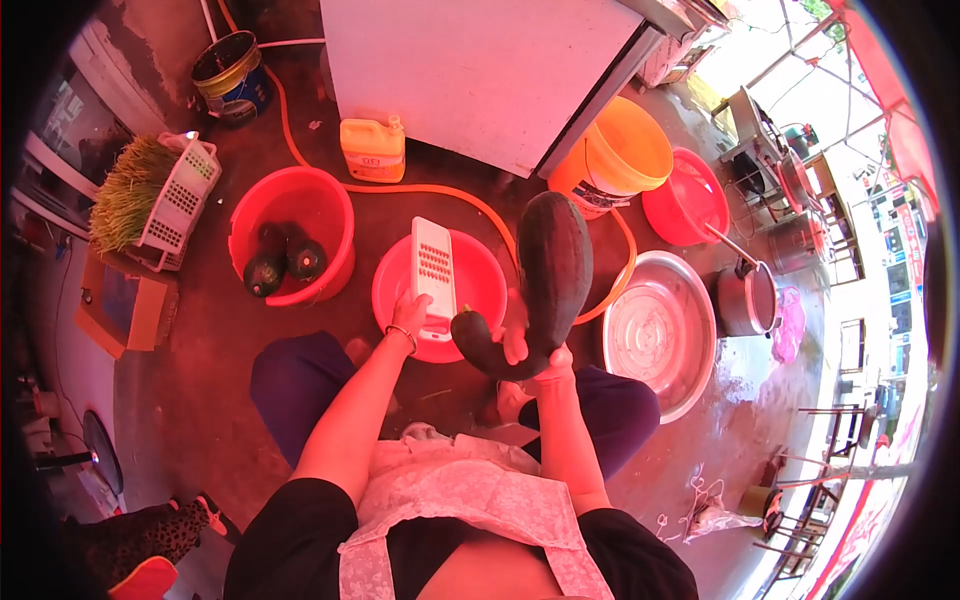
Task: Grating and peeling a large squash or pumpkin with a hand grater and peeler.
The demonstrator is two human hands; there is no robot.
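My left hand (pixel 411 311) grips the lower end of a white plastic grater (pixel 433 262), which leans over a round red basin (pixel 480 277) on the floor between my feet. In my right hand (pixel 551 364) is a large, dark green squash (pixel 553 262) with a curved neck (pixel 476 341); its thick body points away from me. My right fingers wrap around the bend of the neck. The neck's stem end hangs over the basin's near right edge, close to the grater's handle.
A red bucket (pixel 341 247) with several dark squashes stands ahead left, a wide metal basin (pixel 705 337) to the right. An orange hose (pixel 450 193) crosses the floor beyond the basin. A yellow jug (pixel 373 154) and orange bucket (pixel 637 142) stand near a white cabinet (pixel 480 67).
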